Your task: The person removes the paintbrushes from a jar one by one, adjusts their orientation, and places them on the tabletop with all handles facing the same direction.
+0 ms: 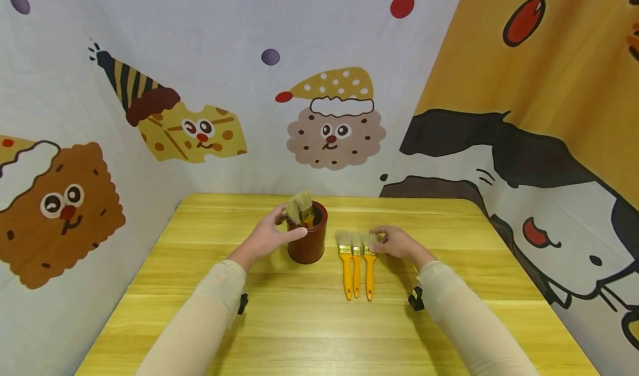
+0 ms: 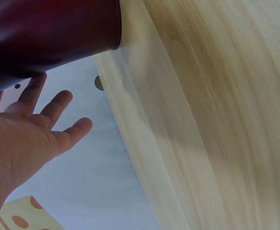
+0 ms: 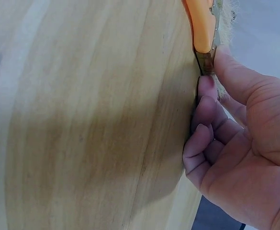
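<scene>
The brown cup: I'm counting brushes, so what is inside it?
Bristles of at least one brush stick out of the brown cup; its handle and anything deeper are hidden by the wall.

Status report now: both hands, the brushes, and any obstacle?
Left hand open against red cup holding brushes. Right hand pinches rightmost of three yellow brushes lying on table. No obstacle visible.

The scene was evenly and brightly lit from above, and only soft shadows were cast on the tabletop (image 1: 309, 331) under the forearms. No harsh glare was seen. The head view was bent by wide-angle distortion towards its edges. In the left wrist view the red cup (image 2: 49, 33) was rendered soft and blurred; a broad diffuse shadow was thrown beside the right hand (image 3: 240, 158).
</scene>
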Demonstrator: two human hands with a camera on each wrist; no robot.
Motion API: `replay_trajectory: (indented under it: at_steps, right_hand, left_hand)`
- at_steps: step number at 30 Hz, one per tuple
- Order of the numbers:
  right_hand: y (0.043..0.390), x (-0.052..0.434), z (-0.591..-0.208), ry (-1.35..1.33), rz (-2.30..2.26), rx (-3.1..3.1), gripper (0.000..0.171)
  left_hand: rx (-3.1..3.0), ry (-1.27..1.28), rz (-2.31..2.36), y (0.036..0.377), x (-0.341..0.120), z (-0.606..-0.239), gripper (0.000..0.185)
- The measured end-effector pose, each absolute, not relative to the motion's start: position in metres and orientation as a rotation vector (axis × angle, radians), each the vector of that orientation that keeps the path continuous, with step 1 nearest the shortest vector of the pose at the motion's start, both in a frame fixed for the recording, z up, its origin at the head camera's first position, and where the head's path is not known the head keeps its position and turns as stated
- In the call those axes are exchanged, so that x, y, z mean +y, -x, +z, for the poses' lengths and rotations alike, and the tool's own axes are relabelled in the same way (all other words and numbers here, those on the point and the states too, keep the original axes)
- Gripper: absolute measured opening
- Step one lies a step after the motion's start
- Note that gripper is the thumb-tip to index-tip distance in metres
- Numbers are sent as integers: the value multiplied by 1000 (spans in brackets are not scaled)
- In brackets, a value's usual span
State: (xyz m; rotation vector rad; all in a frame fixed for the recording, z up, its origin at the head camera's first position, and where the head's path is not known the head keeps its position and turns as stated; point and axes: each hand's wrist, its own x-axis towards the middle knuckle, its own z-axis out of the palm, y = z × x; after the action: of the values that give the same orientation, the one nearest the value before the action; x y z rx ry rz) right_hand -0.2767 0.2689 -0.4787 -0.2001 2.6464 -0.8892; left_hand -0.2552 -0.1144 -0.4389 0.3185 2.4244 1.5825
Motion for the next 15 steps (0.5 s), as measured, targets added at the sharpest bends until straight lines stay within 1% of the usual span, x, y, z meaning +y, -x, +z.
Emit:
replay_trajectory:
  at_steps: [5, 10, 15]
  right_hand:
    - [278, 271, -478, 173, -914, 2638, 58]
    - [282, 267, -468, 162, -912, 2685, 61]
    - [289, 254, -455, 232, -919, 2739, 61]
  left_hand:
    - [2429, -319, 1577, 255, -114, -439, 85]
    - [2432, -308, 1571, 257, -115, -441, 84]
    - [2428, -305, 1570, 258, -115, -442, 83]
